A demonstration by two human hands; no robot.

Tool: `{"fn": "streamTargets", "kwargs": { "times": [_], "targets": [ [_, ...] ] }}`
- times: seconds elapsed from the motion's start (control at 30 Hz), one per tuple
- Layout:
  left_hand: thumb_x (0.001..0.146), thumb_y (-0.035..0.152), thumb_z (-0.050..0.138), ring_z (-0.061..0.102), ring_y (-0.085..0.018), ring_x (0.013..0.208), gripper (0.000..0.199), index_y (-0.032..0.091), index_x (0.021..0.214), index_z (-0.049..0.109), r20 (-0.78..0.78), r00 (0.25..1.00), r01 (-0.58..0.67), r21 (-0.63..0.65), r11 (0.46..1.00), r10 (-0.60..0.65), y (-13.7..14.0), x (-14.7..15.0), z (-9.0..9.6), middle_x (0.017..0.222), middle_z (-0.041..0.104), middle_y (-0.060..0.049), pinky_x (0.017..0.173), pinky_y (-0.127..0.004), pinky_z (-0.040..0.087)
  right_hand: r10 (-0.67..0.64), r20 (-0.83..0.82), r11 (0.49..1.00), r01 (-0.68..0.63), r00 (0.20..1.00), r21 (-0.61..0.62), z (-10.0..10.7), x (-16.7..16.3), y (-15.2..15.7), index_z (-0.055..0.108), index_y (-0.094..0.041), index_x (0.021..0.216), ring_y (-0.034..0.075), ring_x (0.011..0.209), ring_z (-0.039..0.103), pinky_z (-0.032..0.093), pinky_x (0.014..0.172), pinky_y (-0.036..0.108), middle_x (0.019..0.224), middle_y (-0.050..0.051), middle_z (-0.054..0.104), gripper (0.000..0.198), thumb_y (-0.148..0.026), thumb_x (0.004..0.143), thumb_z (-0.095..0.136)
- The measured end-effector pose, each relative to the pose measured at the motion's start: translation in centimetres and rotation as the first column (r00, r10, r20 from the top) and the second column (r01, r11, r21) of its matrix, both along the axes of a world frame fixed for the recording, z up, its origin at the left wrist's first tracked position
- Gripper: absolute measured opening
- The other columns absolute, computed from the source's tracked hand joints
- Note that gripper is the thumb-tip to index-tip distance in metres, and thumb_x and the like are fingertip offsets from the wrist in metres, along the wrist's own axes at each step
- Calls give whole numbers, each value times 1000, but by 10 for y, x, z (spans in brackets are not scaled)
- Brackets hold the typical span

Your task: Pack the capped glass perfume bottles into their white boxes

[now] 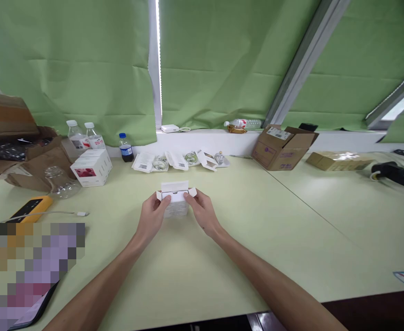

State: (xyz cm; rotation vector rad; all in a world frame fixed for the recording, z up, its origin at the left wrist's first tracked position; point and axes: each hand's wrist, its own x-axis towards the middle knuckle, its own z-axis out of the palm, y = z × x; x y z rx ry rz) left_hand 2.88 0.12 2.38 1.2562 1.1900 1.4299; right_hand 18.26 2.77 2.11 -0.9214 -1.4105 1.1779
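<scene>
Between my two hands is a small white box (176,207), its top flap raised and its side flaps spread outward. My left hand (153,211) grips the box's left side, thumb near the top edge. On the opposite side, my right hand (202,209) holds it the same way. The opening faces up toward me, and a white piece shows inside; what lies beneath it is hidden. Behind the box, glass perfume bottles (219,158) rest in white trays beside opened white cartons (143,162).
Stacked white boxes (93,172) and a clear plastic bottle (62,186) stand at left. A blue-capped bottle (126,149) is by the wall. A cardboard carton (277,149) sits back right, near a gold flat box (338,161) and a black tape dispenser (395,174).
</scene>
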Motion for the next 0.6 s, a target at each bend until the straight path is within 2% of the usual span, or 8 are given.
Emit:
{"fn": "streamTargets", "kwargs": {
  "times": [0.3,0.47,0.6],
  "targets": [
    [86,43,52,61,-20,93,40,14,113,62,50,997,55,44,997,-58,-4,3,1,106,68,-8,75,-25,45,21,-8,999,-21,1000,-31,1,-2,-3,59,-17,84,17,75,56,41,66,27,85,3,66,28,-44,83,52],
    [83,46,54,62,-21,91,43,13,110,63,44,999,22,37,999,-24,-3,4,-2,105,68,-9,75,-27,45,61,2,997,-61,998,-37,0,-3,-3,62,-15,95,19,78,57,43,69,28,87,5,67,35,-46,84,49],
    [86,48,49,62,-22,92,44,12,107,64,4,999,43,19,999,-43,-2,4,-5,108,67,-10,78,-28,45,90,7,995,-89,996,-33,-3,-3,-3,63,-15,103,19,79,57,43,71,28,86,5,67,39,-46,85,48]
  ]
}}
